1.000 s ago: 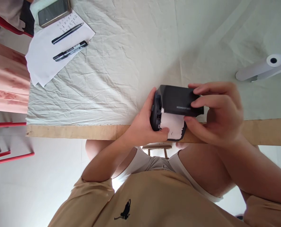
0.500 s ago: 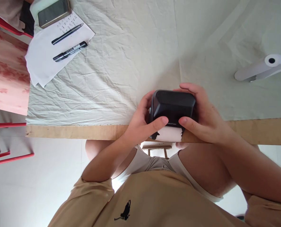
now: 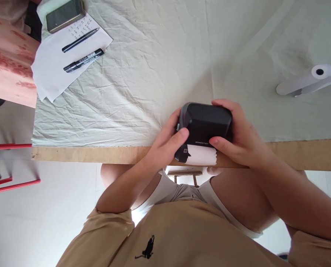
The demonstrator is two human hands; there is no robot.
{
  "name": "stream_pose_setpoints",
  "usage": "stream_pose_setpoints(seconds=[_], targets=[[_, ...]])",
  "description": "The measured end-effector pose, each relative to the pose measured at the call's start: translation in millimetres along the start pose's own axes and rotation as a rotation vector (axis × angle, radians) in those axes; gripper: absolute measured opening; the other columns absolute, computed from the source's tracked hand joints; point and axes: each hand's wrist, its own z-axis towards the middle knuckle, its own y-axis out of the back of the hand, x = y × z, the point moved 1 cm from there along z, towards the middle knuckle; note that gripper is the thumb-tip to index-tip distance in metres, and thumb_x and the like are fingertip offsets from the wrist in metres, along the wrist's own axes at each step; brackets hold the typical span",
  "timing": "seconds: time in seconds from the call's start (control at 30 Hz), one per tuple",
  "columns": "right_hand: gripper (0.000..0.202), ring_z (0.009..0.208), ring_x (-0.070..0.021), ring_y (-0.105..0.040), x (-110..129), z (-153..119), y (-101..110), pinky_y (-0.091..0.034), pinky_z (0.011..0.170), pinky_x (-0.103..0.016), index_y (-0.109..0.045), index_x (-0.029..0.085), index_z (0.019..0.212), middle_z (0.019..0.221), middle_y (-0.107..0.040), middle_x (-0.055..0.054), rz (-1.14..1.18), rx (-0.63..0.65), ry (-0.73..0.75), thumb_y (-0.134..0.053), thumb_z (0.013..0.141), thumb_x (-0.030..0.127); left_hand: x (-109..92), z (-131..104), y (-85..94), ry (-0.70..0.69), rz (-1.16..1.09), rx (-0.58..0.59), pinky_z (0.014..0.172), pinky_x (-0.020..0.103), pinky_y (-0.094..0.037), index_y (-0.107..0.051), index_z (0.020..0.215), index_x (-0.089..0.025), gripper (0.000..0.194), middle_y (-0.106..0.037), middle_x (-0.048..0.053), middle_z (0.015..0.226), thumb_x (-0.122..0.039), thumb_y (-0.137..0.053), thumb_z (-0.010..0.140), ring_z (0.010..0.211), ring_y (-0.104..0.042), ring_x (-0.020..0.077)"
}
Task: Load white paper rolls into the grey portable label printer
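Observation:
A black label printer [image 3: 208, 120] is held between both hands over the table's front edge. White paper with a ragged torn end [image 3: 201, 154] comes out of its near side. My left hand [image 3: 168, 139] grips the printer's left side, with the thumb on the near left corner. Around the right side wraps my right hand [image 3: 239, 133]; its thumb lies by the lettering on the near edge and its fingers reach the far side. Some of the fingers on both hands are hidden behind the printer.
On the cloth-covered table [image 3: 143, 74], a white paper roll [image 3: 301, 81] lies at the right. White sheets [image 3: 51, 78] at the left carry a pen [image 3: 80, 40], a black marker [image 3: 83, 60] and a phone [image 3: 65, 15]. Red metal legs [image 3: 12, 188] show at lower left. A person's arm shows at top left.
The printer has tilted a little, showing more of the paper and its near side. My left thumb has shifted left off the lettering. The pink patterned cloth at the left has moved.

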Motion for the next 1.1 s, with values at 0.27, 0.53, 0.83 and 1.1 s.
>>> stream_pose_setpoints(seconds=[0.27,0.53,0.83,1.1], targets=[[0.075,0.154,-0.0391,-0.083,5.4,-3.3,-1.9,-0.080,0.120,-0.060,-0.034,0.045,0.199,0.181,-0.073,-0.016,0.005,-0.009,0.007,-0.062,0.131,0.055,2.9,10.9,-5.9,0.015,-0.093,-0.101,0.144,0.059,-0.064,-0.089,0.141,-0.028,0.069,-0.093,0.011,0.151,-0.089,-0.082,0.111,0.164,-0.082,0.0422],[0.087,0.155,-0.0379,-0.085,6.4,-0.5,-0.5,-0.080,0.123,-0.057,-0.035,0.045,0.201,0.183,-0.074,-0.013,0.032,-0.016,0.047,-0.076,0.125,0.056,-0.1,9.6,-8.2,0.048,-0.104,-0.143,0.113,0.049,-0.076,-0.090,0.113,-0.026,0.061,-0.095,0.008,0.115,-0.087,-0.093,0.104,0.134,-0.089,0.0372],[0.105,0.172,-0.0398,-0.076,2.3,-1.7,-0.4,-0.077,0.133,-0.066,-0.028,0.049,0.204,0.196,-0.062,-0.014,0.012,0.007,0.063,-0.087,0.118,0.066,0.1,12.3,-7.3,0.056,-0.153,-0.139,0.105,0.043,-0.075,-0.086,0.108,-0.025,0.053,-0.091,0.005,0.105,-0.077,-0.099,0.104,0.123,-0.090,0.0331],[0.073,0.076,-0.0221,-0.073,24.4,3.1,10.3,-0.068,0.063,-0.036,-0.072,0.041,0.182,0.094,-0.072,0.000,-0.155,-0.317,0.188,-0.093,0.116,0.063,5.8,7.1,0.0,-0.024,-0.013,-0.005,0.108,0.040,-0.075,-0.087,0.128,-0.027,0.072,-0.095,0.007,0.126,-0.093,-0.096,0.101,0.128,-0.090,0.0313]])
